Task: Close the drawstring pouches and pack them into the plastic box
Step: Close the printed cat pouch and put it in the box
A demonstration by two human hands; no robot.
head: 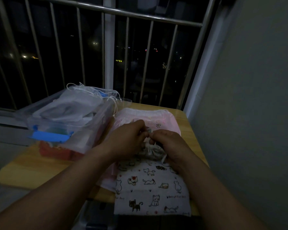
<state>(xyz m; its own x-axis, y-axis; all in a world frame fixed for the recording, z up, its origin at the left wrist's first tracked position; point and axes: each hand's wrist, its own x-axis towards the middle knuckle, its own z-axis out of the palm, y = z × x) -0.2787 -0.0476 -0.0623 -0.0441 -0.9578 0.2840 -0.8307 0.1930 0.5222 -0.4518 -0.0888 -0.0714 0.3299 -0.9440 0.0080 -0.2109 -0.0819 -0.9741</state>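
Roughly mid-task, judged from the head view. Plastic box [68, 125] is seen open at the left of the surface [28, 171], heaped with several see-through pouches [76, 105] whose white strings trail over the rim; those are counted as packed. Cat-print pouch [150, 185] is laid at the near right edge of the surface, overlapping a pink pouch [163, 118] beneath it. Its mouth is seen bunched up, so closing is judged nearly done, tightness not confirmed. Left hand [128, 138] and right hand [170, 144] are met over that mouth. Fingers [140, 128] of both are curled, and the cord [154, 149] appears pinched between them, though the exact hold is blurred by dim light. Left to do: cat-print pouch to be cinched and boxed, then the pink pouch, whose mouth looks undrawn. Room in the box is judged tight.
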